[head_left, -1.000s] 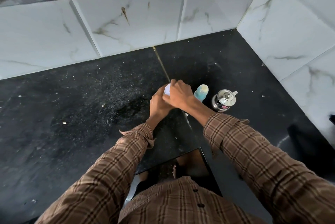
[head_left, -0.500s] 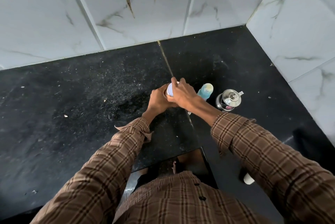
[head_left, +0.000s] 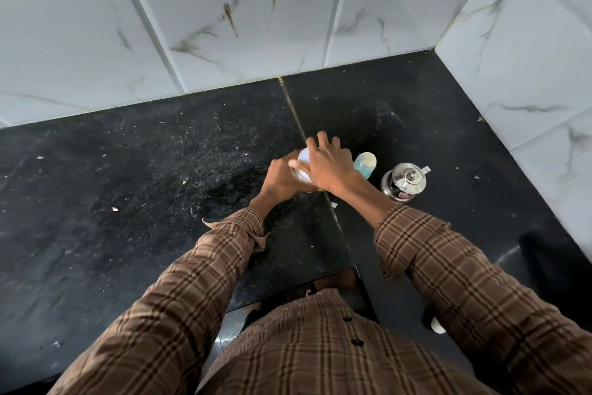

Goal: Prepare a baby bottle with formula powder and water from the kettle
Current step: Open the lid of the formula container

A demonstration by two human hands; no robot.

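While left hand (head_left: 282,180) grips formula tin (head_left: 303,167), right hand (head_left: 330,164) lies atop lid, fingers spread; grip wide.

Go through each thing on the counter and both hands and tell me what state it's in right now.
Tin: upright on the counter, white lid on.
Left hand: grips the tin's side.
Right hand: on the lid, fingers spread.
Bottle: beside the right hand, pale cap on, untouched.
Kettle: upright, lid closed, untouched.
Counter: black, speckled with crumbs.

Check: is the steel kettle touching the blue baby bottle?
Apart. The head view shows bare black counter between the kettle and the bottle.
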